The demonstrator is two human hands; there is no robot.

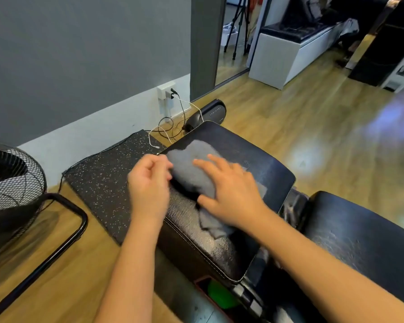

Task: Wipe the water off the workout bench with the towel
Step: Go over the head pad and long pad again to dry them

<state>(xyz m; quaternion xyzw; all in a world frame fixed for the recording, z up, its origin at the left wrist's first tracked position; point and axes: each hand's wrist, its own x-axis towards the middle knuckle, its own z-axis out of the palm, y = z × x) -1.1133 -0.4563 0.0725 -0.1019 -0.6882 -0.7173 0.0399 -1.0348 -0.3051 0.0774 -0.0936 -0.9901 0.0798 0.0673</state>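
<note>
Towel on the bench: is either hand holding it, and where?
The right hand presses flat on the grey towel mid-cloth, no grip. The left hand is blurred at its left edge; hold unclear.

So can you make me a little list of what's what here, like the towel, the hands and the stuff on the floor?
towel: grey, crumpled, lying on the bench pad
bench: black, padded
right hand: fingers spread, pressing the towel
left hand: blurred, at the towel's left edge; grip unclear
floor left: speckled mat, fan
</note>
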